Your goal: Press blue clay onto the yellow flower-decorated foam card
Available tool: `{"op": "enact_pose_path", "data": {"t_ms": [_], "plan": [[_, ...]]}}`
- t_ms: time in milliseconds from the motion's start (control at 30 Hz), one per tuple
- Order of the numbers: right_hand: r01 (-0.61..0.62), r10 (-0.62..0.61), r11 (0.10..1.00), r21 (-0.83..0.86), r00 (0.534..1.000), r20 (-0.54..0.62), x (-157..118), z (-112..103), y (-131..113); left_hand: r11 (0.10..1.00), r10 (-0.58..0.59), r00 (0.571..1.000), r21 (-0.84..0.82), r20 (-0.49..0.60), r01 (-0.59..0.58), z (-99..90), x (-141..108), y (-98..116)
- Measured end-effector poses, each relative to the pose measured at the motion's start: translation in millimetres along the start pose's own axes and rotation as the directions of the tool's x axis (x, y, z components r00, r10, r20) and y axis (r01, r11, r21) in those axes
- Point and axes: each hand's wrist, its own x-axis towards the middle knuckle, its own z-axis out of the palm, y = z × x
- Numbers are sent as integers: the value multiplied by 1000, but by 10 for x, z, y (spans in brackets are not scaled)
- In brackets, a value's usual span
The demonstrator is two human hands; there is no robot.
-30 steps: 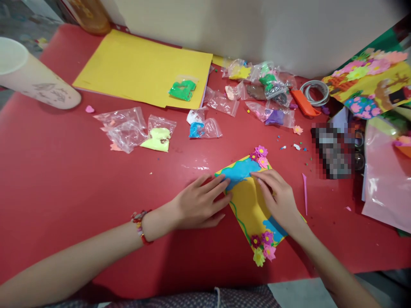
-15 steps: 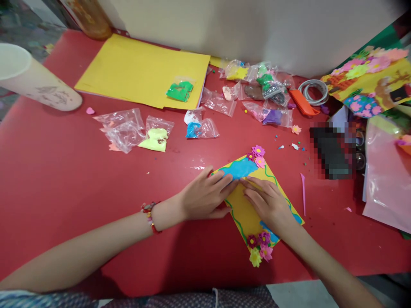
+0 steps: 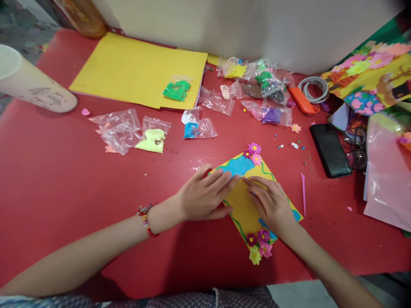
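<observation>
A yellow card (image 3: 239, 201) lies tilted on the red table, edged with wavy green clay lines. Blue clay (image 3: 238, 166) covers its upper part, and pink and purple clay flowers (image 3: 253, 153) sit at the top corner. Another cluster of flowers (image 3: 259, 244) is at the bottom corner. My left hand (image 3: 205, 194) rests with fingers spread over the card's left edge, fingertips on the blue clay. On the card's right side is my right hand (image 3: 272, 205), fingers bent but apart, index fingertip at the blue clay's lower edge. A tiny blue speck shows by its thumb.
Bags of coloured clay (image 3: 150, 134) lie beyond the card, near a yellow sheet (image 3: 138, 68). A white cup (image 3: 35, 83) stands at left. To the right are a pink stick tool (image 3: 303, 194), a phone (image 3: 330, 149), glasses (image 3: 356, 159) and an orange comb-like tool (image 3: 303, 101).
The view has shifted slightly. My right hand's fingertips have moved a little right, away from my left fingers, and its fingers are more bent. My left hand stays on the card.
</observation>
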Motion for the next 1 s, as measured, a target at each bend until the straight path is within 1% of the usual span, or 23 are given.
{"op": "enact_pose_path", "data": {"t_ms": [67, 200, 300, 400, 500, 567, 667, 733, 800, 900, 1000], "plan": [[16, -16, 1000, -2, 1000, 11, 6, 26, -2, 1000, -4, 1000, -15, -2, 4, -2, -17, -15], [75, -74, 997, -36, 997, 27, 17, 86, 8, 995, 31, 999, -92, 13, -30, 8, -13, -38], [148, -142, 984, -99, 987, 70, 30, 112, 2, 991, 43, 998, -131, 44, -37, 24, -6, -46], [189, -167, 961, -203, 978, 122, 49, 103, -36, 989, 44, 997, -141, 57, -35, 40, -14, -37], [178, -148, 936, -304, 982, 121, 62, 75, -103, 990, 34, 996, -136, 86, -22, 48, -23, -15], [153, -122, 935, -320, 986, 116, 61, 65, -150, 990, 30, 995, -137, 92, -17, 49, -25, -2], [61, -30, 967, -248, 992, 126, 50, 70, -201, 987, 38, 995, -159, 90, -23, 51, -25, 5], [-13, 43, 981, -194, 987, 154, 44, 78, -214, 986, 40, 994, -164, 98, -24, 51, -26, 4], [-49, 84, 980, -193, 981, 176, 43, 80, -214, 989, 36, 995, -149, 98, -21, 48, -25, 2], [-17, 66, 961, -275, 984, 168, 52, 66, -203, 993, 24, 995, -115, 100, -12, 42, -12, 7], [14, 33, 952, -304, 989, 147, 62, 48, -191, 995, 19, 989, -96, 148, -5, 33, 17, 15]]}}
